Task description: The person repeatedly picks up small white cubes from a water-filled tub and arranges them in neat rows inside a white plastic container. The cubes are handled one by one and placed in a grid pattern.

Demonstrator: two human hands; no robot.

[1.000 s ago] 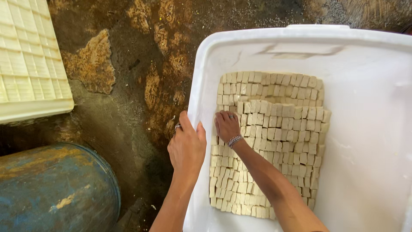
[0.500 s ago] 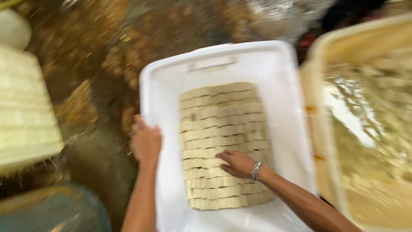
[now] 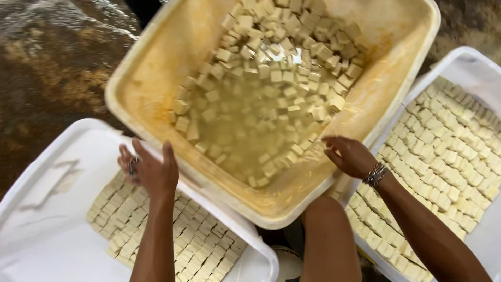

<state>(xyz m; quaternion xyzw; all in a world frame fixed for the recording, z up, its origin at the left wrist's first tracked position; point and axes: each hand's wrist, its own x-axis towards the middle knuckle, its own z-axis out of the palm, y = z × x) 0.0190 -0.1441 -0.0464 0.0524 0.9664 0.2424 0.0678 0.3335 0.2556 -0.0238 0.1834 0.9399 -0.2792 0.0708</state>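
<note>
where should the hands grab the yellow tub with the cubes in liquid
Probably by the near rim of the yellow tub, from the person's side, one hand toward each near corner. The left hand and right hand are already there. It holds liquid and cubes, so a wide two-handed hold should keep it level.

A: What is hard to see here?
B: The left hand (image 3: 148,172) is blurred, so its grip is unclear. The yellow tub (image 3: 156,78) is cut at the top edge.
A: And the white bins?
B: The left white bin (image 3: 47,172) and the right white bin (image 3: 469,68) both run out of the frame.
</note>
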